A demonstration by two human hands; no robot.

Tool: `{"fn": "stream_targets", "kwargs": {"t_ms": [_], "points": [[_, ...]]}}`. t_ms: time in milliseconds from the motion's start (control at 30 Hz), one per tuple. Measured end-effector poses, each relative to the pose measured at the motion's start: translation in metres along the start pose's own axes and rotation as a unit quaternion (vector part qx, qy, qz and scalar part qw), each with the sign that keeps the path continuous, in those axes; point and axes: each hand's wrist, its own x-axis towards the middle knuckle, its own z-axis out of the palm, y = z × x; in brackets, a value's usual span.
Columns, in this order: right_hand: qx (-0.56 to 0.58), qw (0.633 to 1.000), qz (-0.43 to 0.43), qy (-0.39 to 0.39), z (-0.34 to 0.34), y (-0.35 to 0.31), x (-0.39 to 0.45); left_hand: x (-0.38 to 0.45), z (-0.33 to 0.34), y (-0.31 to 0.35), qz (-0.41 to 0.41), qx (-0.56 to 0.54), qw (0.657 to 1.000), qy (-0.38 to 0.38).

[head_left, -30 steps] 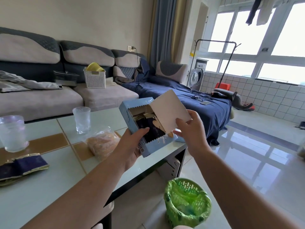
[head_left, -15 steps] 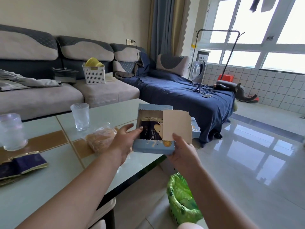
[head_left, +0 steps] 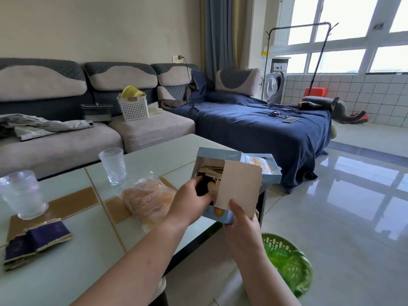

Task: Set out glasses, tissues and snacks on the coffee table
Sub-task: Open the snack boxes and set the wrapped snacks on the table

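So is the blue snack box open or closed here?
Open. The blue box has its flap folded back by the right hand, showing dark packets that the left hand reaches into.

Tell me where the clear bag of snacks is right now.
In the head view, the clear bag of snacks lies on the coffee table, just left of the left hand and before the nearer glass.
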Motion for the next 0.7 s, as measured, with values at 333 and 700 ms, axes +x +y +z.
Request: {"fn": "stream_targets", "kwargs": {"t_ms": [333,700], "points": [[0.021,1.0,0.004,-0.02,-0.006,-0.007,0.0,0.02,0.005,0.0,-0.107,-0.051,0.992,-0.043],[0.027,0.998,0.019,-0.045,-0.005,-0.01,-0.005,0.024,-0.002,0.007,-0.08,-0.014,0.992,-0.092]]}}
